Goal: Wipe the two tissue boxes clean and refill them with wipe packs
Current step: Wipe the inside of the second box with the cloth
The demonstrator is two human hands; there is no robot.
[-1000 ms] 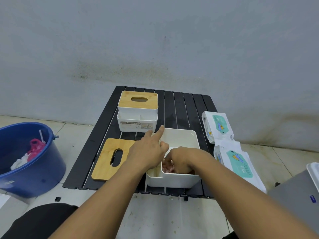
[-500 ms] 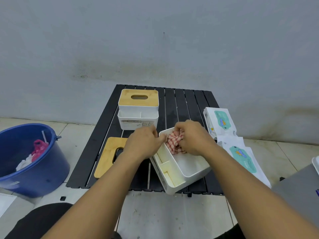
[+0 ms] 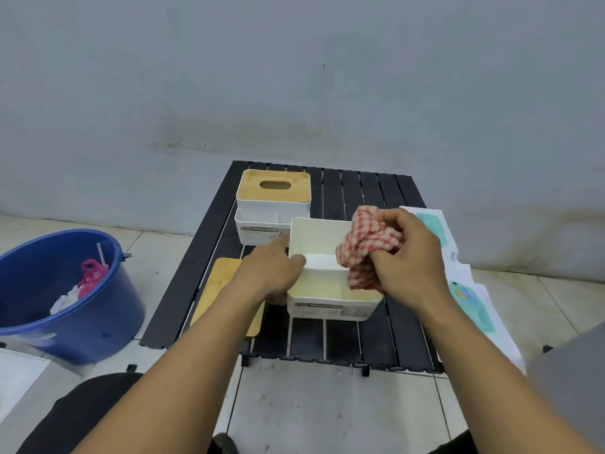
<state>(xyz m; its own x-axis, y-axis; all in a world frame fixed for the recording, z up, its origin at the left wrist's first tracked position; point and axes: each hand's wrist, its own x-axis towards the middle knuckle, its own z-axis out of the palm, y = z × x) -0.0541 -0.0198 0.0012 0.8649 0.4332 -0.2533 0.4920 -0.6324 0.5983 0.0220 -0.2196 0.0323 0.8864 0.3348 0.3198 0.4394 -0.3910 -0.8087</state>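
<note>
An open white tissue box (image 3: 327,309) stands on the black slatted table (image 3: 343,342), its label facing me. My left hand (image 3: 271,273) grips its left wall. My right hand (image 3: 406,260) holds a bunched red-and-white checked cloth (image 3: 363,247) over the box's right rim. The box's bamboo lid (image 3: 222,283) lies flat to the left, partly under my left forearm. A second tissue box (image 3: 262,224) with its bamboo lid on stands behind. Wipe packs (image 3: 471,299) with teal labels lie along the table's right edge, partly behind my right hand.
A blue bucket (image 3: 108,316) holding pink and white waste sits on the tiled floor to the left. A grey object (image 3: 573,371) fills the lower right corner. A grey wall runs just behind the table.
The open box has been turned from a tilt back to level with its label toward me. My right hand lifted the cloth from inside the box up to its right rim.
</note>
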